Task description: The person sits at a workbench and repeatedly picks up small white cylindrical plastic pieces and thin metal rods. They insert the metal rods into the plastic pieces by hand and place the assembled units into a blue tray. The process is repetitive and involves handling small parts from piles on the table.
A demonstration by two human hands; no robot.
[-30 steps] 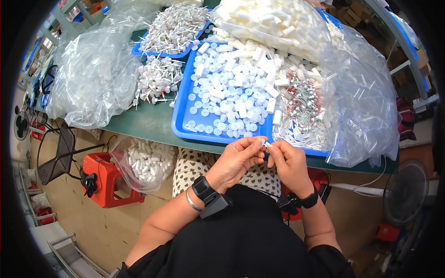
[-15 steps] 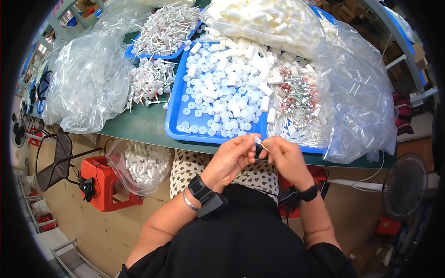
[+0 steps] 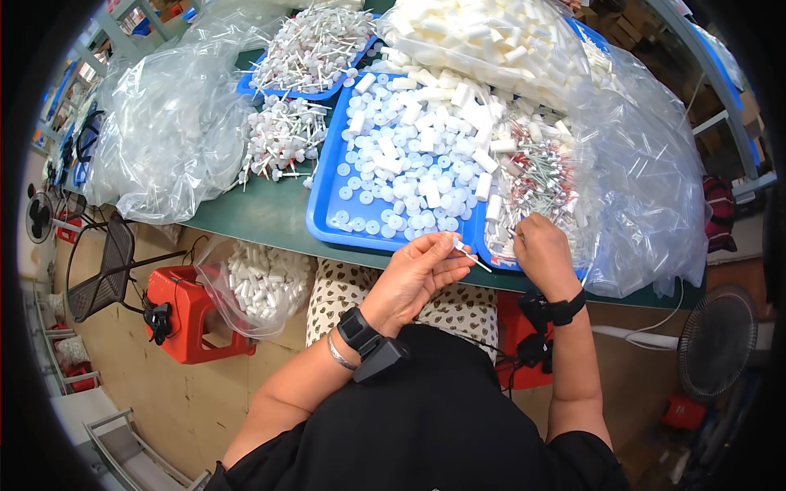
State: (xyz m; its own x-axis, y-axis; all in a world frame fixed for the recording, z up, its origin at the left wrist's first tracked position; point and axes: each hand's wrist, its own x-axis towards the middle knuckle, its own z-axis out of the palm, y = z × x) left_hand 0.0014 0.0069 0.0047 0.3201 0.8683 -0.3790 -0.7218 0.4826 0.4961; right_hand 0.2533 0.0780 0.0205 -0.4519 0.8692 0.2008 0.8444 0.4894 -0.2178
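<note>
My left hand [image 3: 417, 278] is closed, with thumb and forefinger pinching a thin white stick [image 3: 477, 258] that has a wider white piece at its upper end. The stick's free end points down and to the right, just off the table's front edge. My right hand [image 3: 544, 250] is at the near side of a heap of thin rods with red and white ends [image 3: 540, 176]. Its fingers are curled together, and whatever they hold is hidden. Left of that heap, a blue tray [image 3: 327, 209] holds translucent white discs [image 3: 401, 196] and short white cylinders [image 3: 483, 186].
Behind the tray lies a clear bag of white cylinders [image 3: 499, 41]. A smaller blue tray holds finished-looking stick pieces [image 3: 311, 49], with more [image 3: 282, 135] heaped before it. Clear plastic bags [image 3: 164, 139] flank the work. A red stool [image 3: 184, 315] and a fan [image 3: 719, 342] stand below.
My right hand has left the stick and moved right to the rod heap. My left hand keeps the stick. The view has shifted slightly, so the table appears further right.
</note>
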